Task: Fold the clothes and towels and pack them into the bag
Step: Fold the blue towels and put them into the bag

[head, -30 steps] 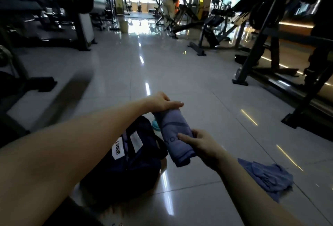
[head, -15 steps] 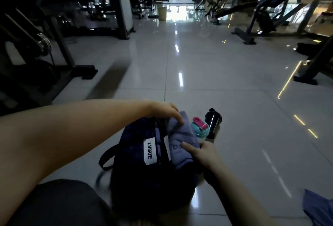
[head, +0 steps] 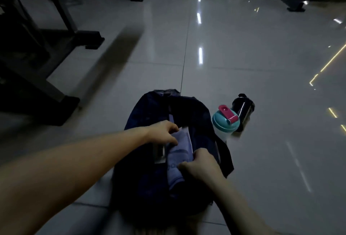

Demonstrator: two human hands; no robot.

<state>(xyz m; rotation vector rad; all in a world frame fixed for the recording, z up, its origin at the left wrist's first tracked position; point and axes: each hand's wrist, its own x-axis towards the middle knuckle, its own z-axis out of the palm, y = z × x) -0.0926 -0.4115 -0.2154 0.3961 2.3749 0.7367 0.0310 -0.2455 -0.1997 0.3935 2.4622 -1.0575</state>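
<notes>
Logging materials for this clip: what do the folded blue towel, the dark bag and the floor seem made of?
Folded blue-grey towel: soft matte cloth, probably; it creases. Dark navy bag: matte woven fabric, seemingly; its sides sag. Pale floor: glossy tile; sharp light reflections, grout lines.

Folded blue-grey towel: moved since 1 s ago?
Yes. The folded blue-grey towel went left and down, from beside the dark navy fabric bag into its open top.

Glossy tile floor (head: 243,66); matt cloth bag (head: 149,107); soft cloth towel (head: 177,158).
</notes>
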